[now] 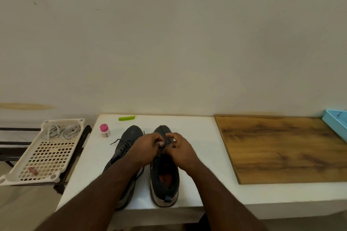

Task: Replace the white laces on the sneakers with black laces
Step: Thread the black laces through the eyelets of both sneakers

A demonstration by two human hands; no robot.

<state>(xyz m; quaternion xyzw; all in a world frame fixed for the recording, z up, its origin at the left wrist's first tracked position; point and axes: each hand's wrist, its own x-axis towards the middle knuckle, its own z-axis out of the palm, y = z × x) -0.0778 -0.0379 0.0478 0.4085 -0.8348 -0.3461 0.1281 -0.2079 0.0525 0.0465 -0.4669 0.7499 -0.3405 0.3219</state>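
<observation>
Two dark sneakers stand side by side on the white table (197, 137), toes away from me. The left sneaker (129, 137) carries a black lace, its loose end (115, 141) lying on the table. My left hand (145, 148) and my right hand (180, 149) meet over the tongue of the right sneaker (165, 178). Both pinch a black lace (164, 145) at the eyelets, and my fingers hide most of it. Two bundles of white laces (62, 131) lie in the cream tray at the left.
The perforated cream tray (47, 155) sits on a dark rack left of the table, holding a small red-brown object (33, 170). A pink-capped bottle (104, 130) and a green clip (126, 118) lie behind the shoes. A wooden board (281, 148) and a blue tray (336, 124) are at the right.
</observation>
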